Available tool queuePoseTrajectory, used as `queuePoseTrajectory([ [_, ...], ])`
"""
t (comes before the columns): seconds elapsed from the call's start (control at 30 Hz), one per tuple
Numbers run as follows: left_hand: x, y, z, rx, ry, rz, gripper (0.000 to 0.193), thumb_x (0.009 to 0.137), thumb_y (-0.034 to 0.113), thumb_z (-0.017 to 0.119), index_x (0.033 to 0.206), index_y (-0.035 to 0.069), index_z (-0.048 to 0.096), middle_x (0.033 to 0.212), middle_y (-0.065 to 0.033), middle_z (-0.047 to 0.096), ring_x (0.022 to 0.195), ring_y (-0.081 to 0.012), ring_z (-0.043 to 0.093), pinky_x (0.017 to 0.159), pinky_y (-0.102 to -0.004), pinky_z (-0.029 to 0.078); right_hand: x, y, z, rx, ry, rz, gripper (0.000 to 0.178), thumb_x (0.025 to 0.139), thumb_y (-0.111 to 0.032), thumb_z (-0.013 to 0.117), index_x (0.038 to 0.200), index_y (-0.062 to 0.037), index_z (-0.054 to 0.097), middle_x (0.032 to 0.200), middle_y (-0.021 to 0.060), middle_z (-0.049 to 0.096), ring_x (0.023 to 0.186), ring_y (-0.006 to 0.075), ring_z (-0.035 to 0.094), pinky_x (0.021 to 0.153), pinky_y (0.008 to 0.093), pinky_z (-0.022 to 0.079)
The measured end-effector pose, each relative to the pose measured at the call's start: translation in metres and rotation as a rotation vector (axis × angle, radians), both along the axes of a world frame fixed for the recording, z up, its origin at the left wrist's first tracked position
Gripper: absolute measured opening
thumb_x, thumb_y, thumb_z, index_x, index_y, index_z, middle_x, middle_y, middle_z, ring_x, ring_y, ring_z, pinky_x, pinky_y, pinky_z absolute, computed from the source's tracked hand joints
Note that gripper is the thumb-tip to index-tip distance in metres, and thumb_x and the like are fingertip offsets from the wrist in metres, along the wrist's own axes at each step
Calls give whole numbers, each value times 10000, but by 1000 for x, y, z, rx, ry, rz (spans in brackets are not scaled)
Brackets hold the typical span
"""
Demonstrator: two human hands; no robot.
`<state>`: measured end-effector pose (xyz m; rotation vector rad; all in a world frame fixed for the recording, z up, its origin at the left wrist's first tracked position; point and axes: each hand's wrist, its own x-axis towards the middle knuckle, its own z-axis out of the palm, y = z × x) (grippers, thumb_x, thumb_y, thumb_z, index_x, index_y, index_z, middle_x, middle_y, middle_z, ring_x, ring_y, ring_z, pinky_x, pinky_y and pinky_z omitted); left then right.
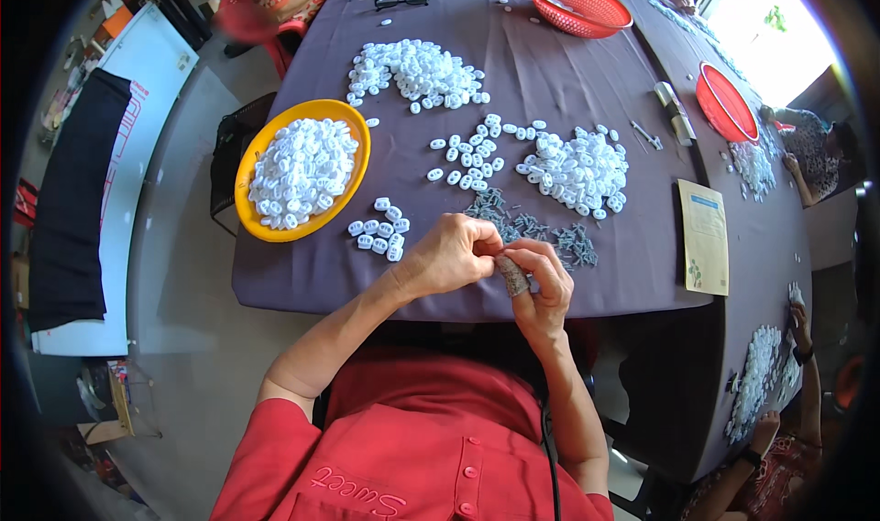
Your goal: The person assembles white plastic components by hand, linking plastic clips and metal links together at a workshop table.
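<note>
My left hand [447,253] and my right hand [547,292] meet over the table's near edge, thumbs and fingers pinched together. What they hold is too small or hidden to make out. A brownish wrap [513,276] covers my right thumb. Just beyond the fingers lie small grey plastic pieces [575,244] in loose heaps. White oval pieces with dark marks form a heap [579,168] beyond these, with a looser scatter [469,157] beside it. Left of my left hand sits a small group of white pieces [380,229].
A yellow oval basin [360,168] full of white pieces stands at the left table edge. Farther off are another white heap [417,70], eyeglasses [401,1] and a red basket [587,21]. A yellowish packet [704,237] lies at right. Other people work around the tables.
</note>
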<state>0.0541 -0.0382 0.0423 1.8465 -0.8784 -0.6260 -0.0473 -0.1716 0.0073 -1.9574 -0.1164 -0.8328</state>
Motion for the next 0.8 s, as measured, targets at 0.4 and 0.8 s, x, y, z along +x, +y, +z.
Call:
queuePoseTrajectory([
  [0.4, -25, 8, -27, -304, 432, 206, 72, 834, 43, 632, 891, -1, 626, 753, -16, 639, 673, -41, 567, 600, -182, 465, 0, 19, -14, 788, 146, 51, 96, 856, 29, 554, 948, 17, 581, 759, 47, 610, 635, 98, 568, 589, 235, 480],
  [0.8, -40, 8, -26, -441, 584, 303, 130, 879, 113, 578, 886, -14, 605, 717, -44, 605, 565, -83, 540, 536, -217, 476, -7, 17, -10, 933, 208, 146, 83, 869, -8, 556, 946, 13, 577, 737, 59, 609, 636, 115, 576, 589, 240, 478],
])
